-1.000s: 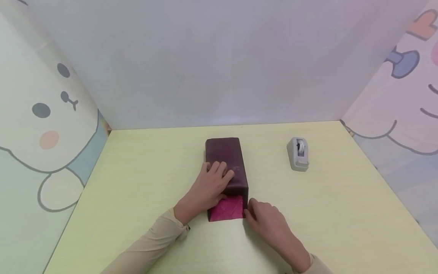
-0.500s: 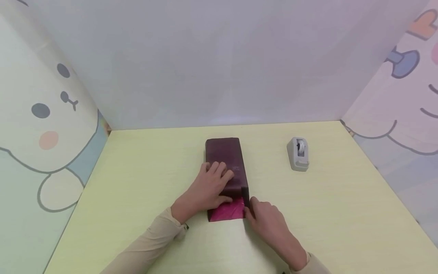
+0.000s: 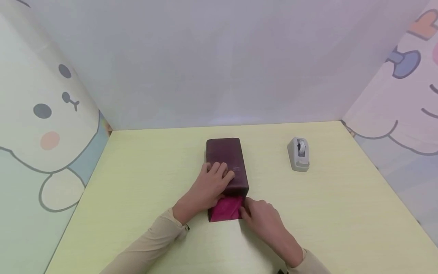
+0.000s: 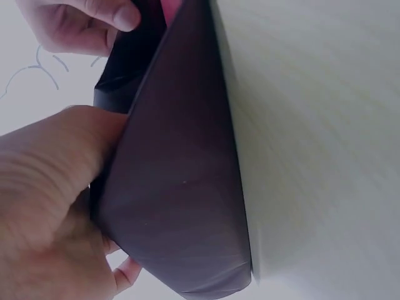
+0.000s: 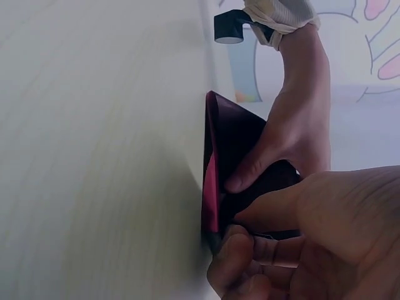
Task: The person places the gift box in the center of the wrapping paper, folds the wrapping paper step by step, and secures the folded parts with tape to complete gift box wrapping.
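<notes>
A box-shaped package [image 3: 224, 150] in dark maroon wrapping paper lies lengthwise on the table. At its near end the paper is open and shows a pink inner side [image 3: 224, 210]. My left hand [image 3: 208, 186] holds the package, bent fingers on its top and thumb at the near end's upper edge. In the left wrist view, that thumb reaches behind the paper's side [image 4: 181, 169]. My right hand [image 3: 263, 219] pinches the paper at the near right corner between thumb and fingers. The right wrist view shows this pinch close to the pink edge [image 5: 211, 194].
A grey tape dispenser [image 3: 299, 154] with a roll of tape stands to the right of the package. Behind the pale yellow table [image 3: 147, 160] rises a plain light wall [image 3: 219, 68]. Cartoon-printed panels flank it on both sides.
My right hand has moved slightly left, and the paper at the near right corner is folded inward. My left thumb shifted right across the opening, then back. The package stays in place.
</notes>
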The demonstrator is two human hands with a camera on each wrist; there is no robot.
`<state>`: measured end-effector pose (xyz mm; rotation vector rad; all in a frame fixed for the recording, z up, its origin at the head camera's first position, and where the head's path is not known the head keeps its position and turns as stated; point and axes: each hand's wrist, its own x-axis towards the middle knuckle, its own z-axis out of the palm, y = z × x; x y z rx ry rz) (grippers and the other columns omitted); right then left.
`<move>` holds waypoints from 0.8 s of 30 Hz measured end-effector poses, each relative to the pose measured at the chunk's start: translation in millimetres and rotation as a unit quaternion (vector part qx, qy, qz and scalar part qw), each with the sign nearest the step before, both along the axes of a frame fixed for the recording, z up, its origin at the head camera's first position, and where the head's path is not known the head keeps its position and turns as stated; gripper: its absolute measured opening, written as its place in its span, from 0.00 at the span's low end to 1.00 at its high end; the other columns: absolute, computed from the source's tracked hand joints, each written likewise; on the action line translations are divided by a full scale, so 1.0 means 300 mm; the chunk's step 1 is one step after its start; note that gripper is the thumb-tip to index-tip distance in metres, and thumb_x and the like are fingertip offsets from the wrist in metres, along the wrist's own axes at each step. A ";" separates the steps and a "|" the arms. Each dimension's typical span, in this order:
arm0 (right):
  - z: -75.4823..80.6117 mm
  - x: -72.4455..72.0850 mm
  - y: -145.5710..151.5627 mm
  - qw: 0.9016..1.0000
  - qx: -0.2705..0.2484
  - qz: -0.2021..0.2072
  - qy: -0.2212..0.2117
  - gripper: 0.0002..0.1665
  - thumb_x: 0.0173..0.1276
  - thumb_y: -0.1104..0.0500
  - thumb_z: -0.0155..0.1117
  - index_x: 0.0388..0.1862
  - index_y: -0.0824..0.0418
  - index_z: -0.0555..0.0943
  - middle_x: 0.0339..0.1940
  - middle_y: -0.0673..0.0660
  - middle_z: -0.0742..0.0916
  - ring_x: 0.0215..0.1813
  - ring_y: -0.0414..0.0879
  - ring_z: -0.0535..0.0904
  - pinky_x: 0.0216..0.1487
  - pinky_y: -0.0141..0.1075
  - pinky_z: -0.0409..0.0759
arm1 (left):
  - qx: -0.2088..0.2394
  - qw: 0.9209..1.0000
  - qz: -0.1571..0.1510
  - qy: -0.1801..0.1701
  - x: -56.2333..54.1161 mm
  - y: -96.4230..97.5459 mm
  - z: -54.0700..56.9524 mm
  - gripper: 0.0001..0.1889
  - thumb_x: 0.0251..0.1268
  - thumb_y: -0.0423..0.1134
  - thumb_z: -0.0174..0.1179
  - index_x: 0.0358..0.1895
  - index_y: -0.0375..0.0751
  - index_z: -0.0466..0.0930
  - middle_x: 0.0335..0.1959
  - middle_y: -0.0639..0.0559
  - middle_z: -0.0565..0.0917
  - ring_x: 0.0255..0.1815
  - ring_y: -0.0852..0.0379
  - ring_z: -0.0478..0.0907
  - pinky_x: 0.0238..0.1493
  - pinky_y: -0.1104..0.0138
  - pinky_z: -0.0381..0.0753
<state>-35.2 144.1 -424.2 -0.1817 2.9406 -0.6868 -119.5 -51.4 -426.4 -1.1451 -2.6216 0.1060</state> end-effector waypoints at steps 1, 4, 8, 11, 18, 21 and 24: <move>0.000 -0.002 -0.004 1.000 -0.002 0.001 0.000 0.16 0.71 0.57 0.68 0.24 0.52 0.74 0.15 0.48 0.71 0.20 0.41 0.65 0.20 0.34 0.61 | -0.003 1.000 0.002 0.000 0.001 0.001 0.001 0.32 0.55 0.52 0.78 0.57 0.49 0.69 0.50 0.49 0.73 0.51 0.49 0.70 0.53 0.52 0.71; -0.003 -0.009 -0.014 1.000 -0.011 0.005 0.005 0.16 0.71 0.57 0.68 0.24 0.51 0.73 0.15 0.47 0.71 0.20 0.41 0.64 0.20 0.34 0.61 | -0.006 1.000 0.004 0.002 0.004 0.002 0.003 0.32 0.55 0.52 0.78 0.57 0.48 0.68 0.50 0.48 0.73 0.51 0.48 0.70 0.53 0.53 0.71; -0.011 -0.019 -0.026 0.999 -0.034 0.011 -0.004 0.16 0.71 0.58 0.67 0.24 0.52 0.73 0.15 0.47 0.71 0.19 0.40 0.65 0.20 0.32 0.61 | -0.003 1.000 0.001 0.004 0.003 0.002 0.002 0.33 0.55 0.55 0.77 0.56 0.48 0.68 0.49 0.48 0.73 0.51 0.48 0.70 0.53 0.53 0.71; -0.010 -0.024 -0.029 0.998 -0.058 0.015 -0.025 0.14 0.72 0.58 0.66 0.26 0.53 0.74 0.16 0.47 0.73 0.19 0.39 0.66 0.20 0.31 0.61 | 0.018 1.000 -0.007 -0.008 -0.002 -0.002 0.001 0.30 0.60 0.61 0.72 0.56 0.49 0.70 0.47 0.50 0.73 0.49 0.49 0.69 0.53 0.53 0.70; -0.023 -0.026 0.000 0.994 -0.094 0.059 -0.013 0.08 0.75 0.63 0.62 0.34 0.54 0.78 0.24 0.45 0.79 0.27 0.37 0.72 0.28 0.30 0.73 | 0.074 0.995 -0.030 -0.064 -0.022 -0.024 0.017 0.20 0.68 0.59 0.66 0.54 0.54 0.75 0.47 0.53 0.74 0.48 0.53 0.69 0.53 0.53 0.69; -0.030 -0.023 0.016 0.992 -0.097 0.083 0.018 0.07 0.74 0.66 0.62 0.38 0.54 0.82 0.35 0.46 0.84 0.36 0.38 0.79 0.39 0.33 0.81 | 0.073 0.994 -0.037 -0.068 -0.027 -0.025 0.021 0.21 0.67 0.58 0.68 0.55 0.54 0.75 0.47 0.54 0.74 0.48 0.53 0.69 0.53 0.53 0.70; -0.037 -0.020 0.028 0.988 -0.101 0.110 0.045 0.11 0.74 0.70 0.60 0.44 0.56 0.85 0.48 0.50 0.87 0.49 0.43 0.85 0.52 0.40 0.86 | 0.070 0.995 -0.038 -0.064 -0.030 -0.026 0.022 0.22 0.65 0.59 0.69 0.55 0.55 0.75 0.46 0.54 0.74 0.48 0.53 0.70 0.53 0.54 0.70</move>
